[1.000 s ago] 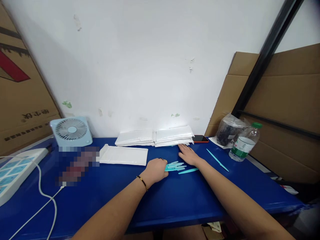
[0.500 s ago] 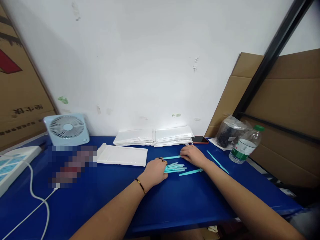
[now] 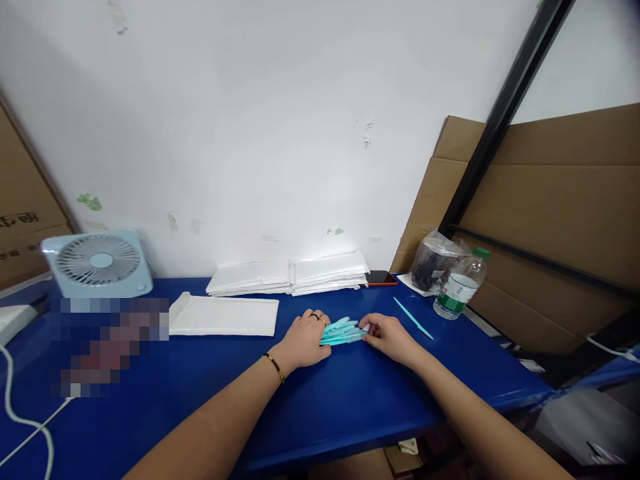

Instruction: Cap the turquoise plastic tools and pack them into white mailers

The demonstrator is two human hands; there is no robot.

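A bunch of slim turquoise eyebrow razors (image 3: 344, 332) with translucent tips lies low over the blue table, pointing to the right. My left hand (image 3: 303, 340) is closed around their left ends, its fingers partly hiding them. At the other end, my right hand (image 3: 386, 335) pinches at the tips with thumb and fingers; exactly how many it grips I cannot tell. A single loose eyebrow razor (image 3: 413, 318) lies slanted on the table, to the right of my right hand.
White padded packets (image 3: 327, 272) are stacked along the wall, and one flat white packet (image 3: 227, 315) lies left of my hands. A phone (image 3: 381, 278), a bagged dark item (image 3: 431, 267) and a water bottle (image 3: 459, 288) stand or lie back right. A fan (image 3: 103, 261) is at left.
The two loose razors near my right hand have joined the bunch. My right hand has come down to the bunch's tips, and the view has turned somewhat to the right.
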